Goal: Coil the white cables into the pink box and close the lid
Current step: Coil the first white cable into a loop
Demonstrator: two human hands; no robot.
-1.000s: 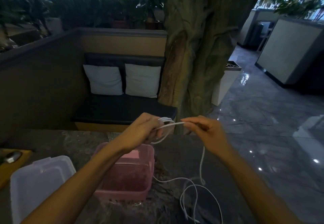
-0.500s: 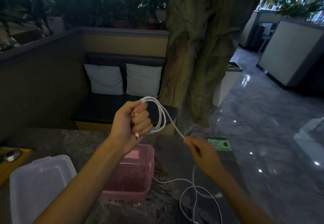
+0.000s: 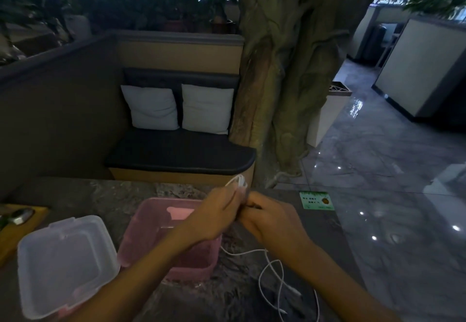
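The open pink box point(image 3: 148, 223) stands on the dark stone table, and its clear lid point(image 3: 63, 263) lies to its left. My left hand point(image 3: 214, 215) is shut on a small coil of white cable point(image 3: 238, 181) above the box's far right corner. My right hand point(image 3: 272, 220) touches the left one and pinches the same cable. Loose white cable point(image 3: 272, 271) trails in loops on the table right of the box.
A yellow board with a metal spoon point(image 3: 20, 217) sits at the table's left edge. A green card point(image 3: 316, 200) lies near the far right corner. Beyond the table are a cushioned bench point(image 3: 181, 152) and a tree trunk point(image 3: 285, 82).
My left hand has come down with the coil, from chest height to just above the box. My right hand has moved in to meet it. Less cable lies loose on the table.
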